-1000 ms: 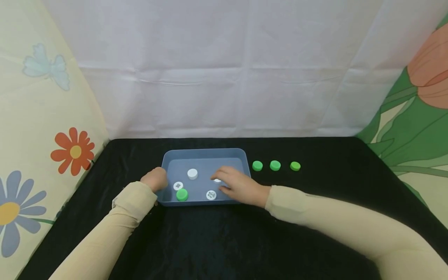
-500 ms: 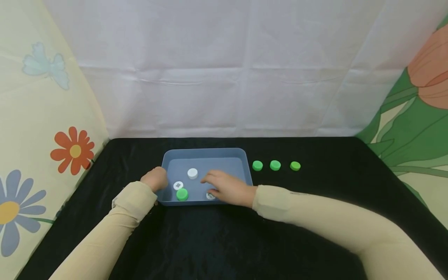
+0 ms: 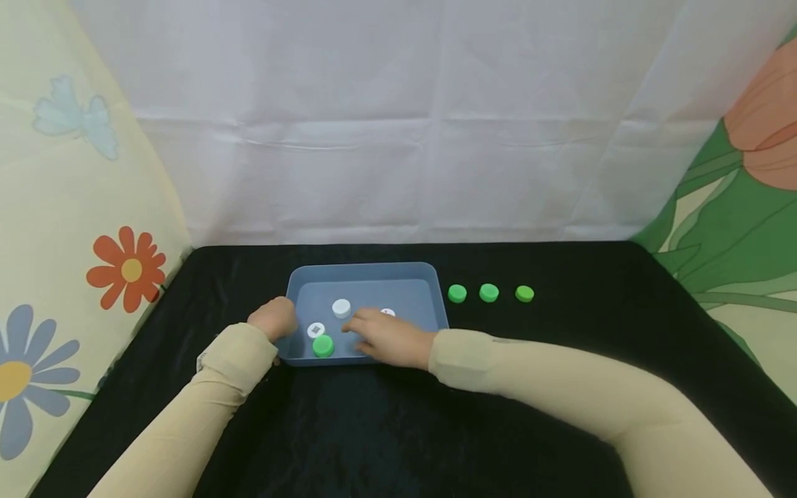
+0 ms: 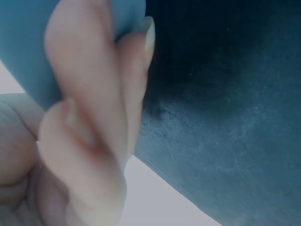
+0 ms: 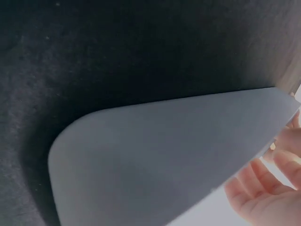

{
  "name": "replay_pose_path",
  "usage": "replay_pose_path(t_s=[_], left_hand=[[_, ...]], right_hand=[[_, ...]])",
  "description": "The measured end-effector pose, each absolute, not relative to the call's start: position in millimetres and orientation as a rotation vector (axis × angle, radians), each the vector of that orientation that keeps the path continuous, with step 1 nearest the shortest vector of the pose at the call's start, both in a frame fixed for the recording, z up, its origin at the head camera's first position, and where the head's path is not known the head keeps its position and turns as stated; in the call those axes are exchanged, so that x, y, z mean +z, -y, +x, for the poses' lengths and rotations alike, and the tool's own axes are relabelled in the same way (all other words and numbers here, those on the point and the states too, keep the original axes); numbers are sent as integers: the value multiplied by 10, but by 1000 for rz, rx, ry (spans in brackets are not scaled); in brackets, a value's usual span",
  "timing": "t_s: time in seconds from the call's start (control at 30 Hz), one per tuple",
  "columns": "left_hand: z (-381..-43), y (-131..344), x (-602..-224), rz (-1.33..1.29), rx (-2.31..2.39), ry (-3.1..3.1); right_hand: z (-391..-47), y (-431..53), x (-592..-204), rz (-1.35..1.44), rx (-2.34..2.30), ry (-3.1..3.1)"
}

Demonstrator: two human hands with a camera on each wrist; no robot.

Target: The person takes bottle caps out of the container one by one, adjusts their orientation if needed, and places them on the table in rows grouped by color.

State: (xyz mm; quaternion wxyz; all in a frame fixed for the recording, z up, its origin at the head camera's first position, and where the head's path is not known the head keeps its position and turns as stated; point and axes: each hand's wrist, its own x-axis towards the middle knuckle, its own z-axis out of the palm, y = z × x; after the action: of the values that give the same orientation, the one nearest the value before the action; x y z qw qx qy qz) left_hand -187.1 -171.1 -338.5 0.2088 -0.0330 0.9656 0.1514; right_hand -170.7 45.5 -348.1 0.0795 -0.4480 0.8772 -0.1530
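Observation:
My left hand (image 3: 274,318) grips the left side of a shallow blue-grey tray (image 3: 405,290); in the left wrist view its curled fingers (image 4: 84,61) lie against the tray wall. Inside the tray lie a green cap (image 3: 323,346), a plain white cap (image 3: 341,308) and a white disc with a dark diamond mark (image 3: 316,330). Over the tray's front half is my right hand (image 3: 392,339), fingers loosely bent, fingertips pointing left towards the green cap, nothing seen in them. Another white disc (image 3: 388,312) shows partly behind that hand.
Three green caps stand in a row right of the tray: a near one (image 3: 457,294), a middle one (image 3: 489,293) and a far one (image 3: 525,294). A black cloth (image 3: 373,429) covers the table, with a white curtain (image 3: 405,138) behind.
My right hand has moved left and slightly towards me across the tray. It now hides the front marked disc and has uncovered the one behind. The left hand has stayed on the tray.

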Motion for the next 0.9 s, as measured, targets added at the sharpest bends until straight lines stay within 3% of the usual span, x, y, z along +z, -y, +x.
replay_pose_path(t_s=[0.9], left_hand=[[-1880,1727,-3410,-77,421,-2699]], right_hand=[[-1818,-108,-3529,-1501,-250,-2531]])
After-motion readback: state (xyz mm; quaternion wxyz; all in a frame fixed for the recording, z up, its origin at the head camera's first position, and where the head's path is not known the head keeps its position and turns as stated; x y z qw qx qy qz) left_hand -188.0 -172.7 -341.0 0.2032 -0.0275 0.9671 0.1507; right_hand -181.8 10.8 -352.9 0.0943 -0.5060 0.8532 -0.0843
